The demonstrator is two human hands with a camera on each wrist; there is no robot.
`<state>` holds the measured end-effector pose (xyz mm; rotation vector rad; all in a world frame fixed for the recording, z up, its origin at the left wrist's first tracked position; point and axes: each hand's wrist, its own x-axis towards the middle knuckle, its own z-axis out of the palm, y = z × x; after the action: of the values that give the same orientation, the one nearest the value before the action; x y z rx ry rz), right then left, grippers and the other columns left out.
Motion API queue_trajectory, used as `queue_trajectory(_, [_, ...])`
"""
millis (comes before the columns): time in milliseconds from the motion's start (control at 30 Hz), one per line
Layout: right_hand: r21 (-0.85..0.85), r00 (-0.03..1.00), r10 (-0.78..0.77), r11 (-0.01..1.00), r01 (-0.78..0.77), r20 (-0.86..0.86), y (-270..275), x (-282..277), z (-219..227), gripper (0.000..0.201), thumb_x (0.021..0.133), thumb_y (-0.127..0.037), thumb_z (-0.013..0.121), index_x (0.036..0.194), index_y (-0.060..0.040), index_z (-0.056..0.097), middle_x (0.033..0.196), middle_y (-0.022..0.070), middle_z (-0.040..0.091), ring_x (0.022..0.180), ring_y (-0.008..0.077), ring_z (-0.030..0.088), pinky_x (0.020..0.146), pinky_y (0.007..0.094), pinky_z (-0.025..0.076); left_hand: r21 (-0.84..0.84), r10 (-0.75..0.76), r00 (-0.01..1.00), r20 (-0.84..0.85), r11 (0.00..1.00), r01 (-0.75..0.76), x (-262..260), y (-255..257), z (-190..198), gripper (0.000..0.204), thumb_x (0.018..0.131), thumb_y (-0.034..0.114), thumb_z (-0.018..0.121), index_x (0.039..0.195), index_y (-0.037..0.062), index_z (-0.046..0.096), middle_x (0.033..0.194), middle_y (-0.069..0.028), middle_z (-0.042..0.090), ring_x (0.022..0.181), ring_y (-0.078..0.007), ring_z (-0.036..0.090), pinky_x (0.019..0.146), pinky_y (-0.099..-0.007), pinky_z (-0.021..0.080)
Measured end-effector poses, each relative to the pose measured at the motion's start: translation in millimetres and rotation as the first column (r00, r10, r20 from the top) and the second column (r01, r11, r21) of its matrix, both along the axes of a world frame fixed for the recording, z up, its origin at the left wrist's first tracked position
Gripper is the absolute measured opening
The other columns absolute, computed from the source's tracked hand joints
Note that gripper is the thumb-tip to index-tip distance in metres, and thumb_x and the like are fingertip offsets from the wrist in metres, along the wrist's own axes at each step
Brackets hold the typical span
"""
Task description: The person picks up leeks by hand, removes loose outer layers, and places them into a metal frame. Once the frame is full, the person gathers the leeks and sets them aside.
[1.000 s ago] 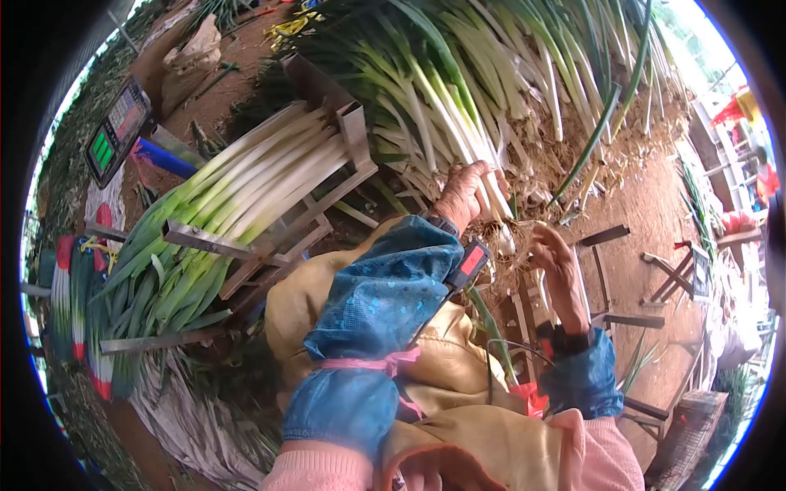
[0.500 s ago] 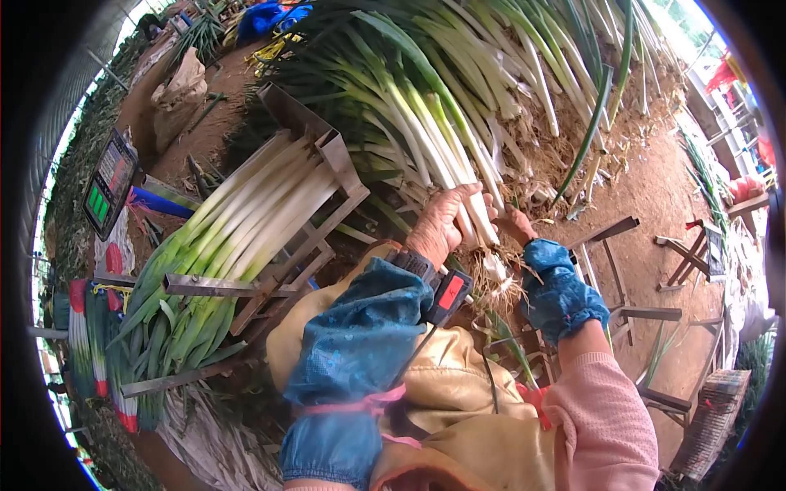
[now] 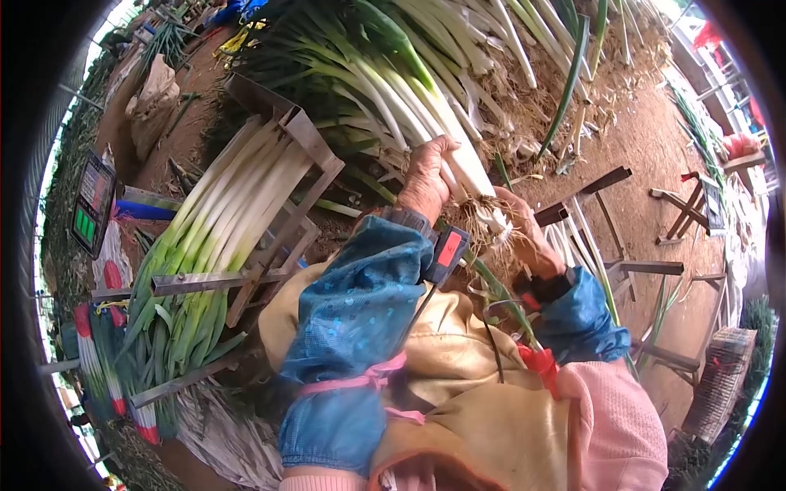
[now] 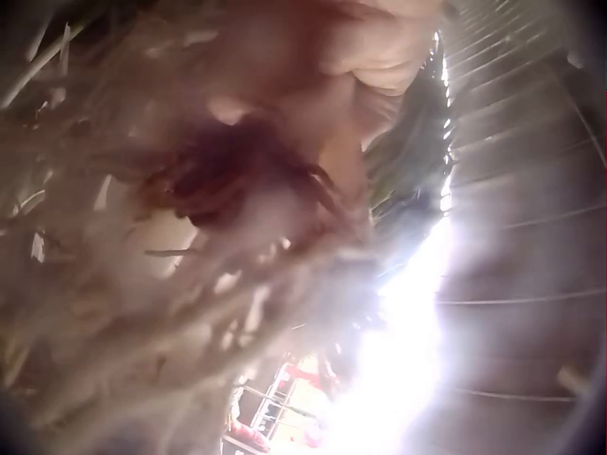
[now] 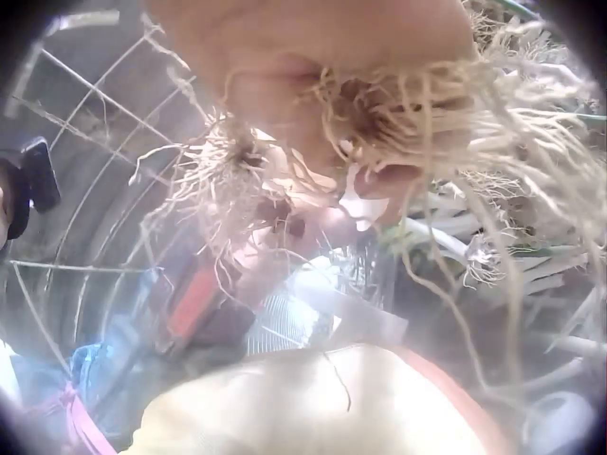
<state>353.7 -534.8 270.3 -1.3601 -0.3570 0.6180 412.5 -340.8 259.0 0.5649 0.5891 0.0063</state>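
Left fingers (image 3: 440,148) curl round leek stalks (image 3: 467,168), likely steadying roots (image 3: 485,223) beside right fingers (image 3: 513,204), whose hold I cannot tell.

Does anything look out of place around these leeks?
Perhaps one thing: a dark-green leaf slants across the roots in the head view's upper right, against the lean of neighbouring stalks. The leeks in the left hand look ordinary.
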Motion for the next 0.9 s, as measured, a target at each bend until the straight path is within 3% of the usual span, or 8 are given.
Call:
queue_trajectory(133, [-0.635,0.703,0.373,0.759,0.145,0.606,6,-31,26,0.045,0.072,-0.014,0.063,0.113,0.0012,0.050,0.090,0.0161,0.055,0.088,0.0304,0.053,0.082,0.0383,0.041,-0.127,-0.084,0.993,0.083,0.987,0.094,-9,8,14,0.044,0.058,0.005,0.065,0.098,-0.0029,0.050,0.083,-0.0142,0.056,0.073,-0.0328,0.058,0.069,-0.0474,0.053])
queue_trajectory(167, [-0.794,0.731,0.500,0.601,0.094,0.465,19,-41,87,0.046,0.077,-0.012,0.063,0.119,-0.0005,0.046,0.105,0.0153,0.052,0.100,0.0301,0.051,0.089,0.0387,0.040,-0.123,-0.058,0.996,0.067,0.990,0.066,-10,7,13,0.044,0.058,0.005,0.065,0.098,-0.0033,0.049,0.081,-0.0144,0.056,0.069,-0.0332,0.058,0.066,-0.0478,0.053])
queue_trajectory(300, [-0.707,0.765,0.327,0.670,0.226,0.555,-4,-72,63,0.046,0.077,-0.005,0.065,0.119,-0.0007,0.048,0.119,0.0174,0.048,0.110,0.0351,0.047,0.095,0.0400,0.038,-0.114,-0.146,0.977,0.154,0.980,0.164,-11,11,9,0.042,0.061,0.006,0.062,0.099,-0.0047,0.048,0.078,-0.0177,0.057,0.066,-0.0377,0.061,0.066,-0.0510,0.053])
queue_trajectory(400, [-0.406,0.850,0.118,0.906,0.120,0.513,-3,-77,63,0.029,0.082,-0.008,0.060,0.109,0.0007,0.054,0.092,0.0093,0.056,0.081,0.0223,0.053,0.072,0.0310,0.044,-0.087,-0.206,0.964,0.170,0.971,0.223,-12,14,13,0.049,0.062,0.012,0.062,0.106,-0.0048,0.046,0.084,-0.0210,0.057,0.077,-0.0382,0.059,0.074,-0.0531,0.051])
queue_trajectory(467, [0.001,0.971,-0.025,1.000,0.026,-0.238,-13,-93,47,0.022,0.085,-0.010,0.057,0.104,0.0011,0.056,0.077,0.0040,0.055,0.066,0.0137,0.051,0.059,0.0249,0.041,-0.062,-0.202,0.966,0.161,0.975,0.214,-10,12,9,0.049,0.063,0.013,0.061,0.105,-0.0057,0.046,0.084,-0.0217,0.057,0.078,-0.0391,0.059,0.074,-0.0538,0.051])
queue_trajectory(567, [-0.377,0.998,-0.042,0.925,0.055,0.042,-9,-102,48,0.029,0.086,-0.024,0.059,0.102,-0.0005,0.055,0.082,0.0041,0.057,0.071,0.0114,0.050,0.063,0.0253,0.041,-0.073,-0.190,0.969,0.157,0.976,0.204,-7,7,6,0.049,0.063,0.013,0.062,0.104,-0.0064,0.045,0.083,-0.0234,0.057,0.077,-0.0393,0.059,0.075,-0.0551,0.050])
queue_trajectory(733, [-0.301,0.996,-0.089,0.950,0.086,0.004,7,-84,21,0.045,0.086,-0.036,0.059,0.115,-0.0029,0.050,0.105,0.0064,0.058,0.089,0.0175,0.053,0.083,0.0314,0.040,-0.077,-0.141,0.976,0.169,0.985,0.155,6,1,-14,0.049,0.063,0.011,0.061,0.106,-0.0071,0.044,0.084,-0.0260,0.057,0.077,-0.0407,0.059,0.076,-0.0575,0.050])
queue_trajectory(900, [-0.417,0.821,-0.160,0.798,0.434,0.549,32,-78,18,0.032,0.088,-0.030,0.054,0.109,-0.0053,0.053,0.097,0.0050,0.059,0.082,0.0158,0.053,0.070,0.0318,0.042,-0.064,-0.102,0.985,0.138,0.992,0.111,3,0,-4,0.050,0.063,0.008,0.061,0.107,-0.0069,0.042,0.084,-0.0271,0.056,0.077,-0.0420,0.059,0.076,-0.0577,0.049])
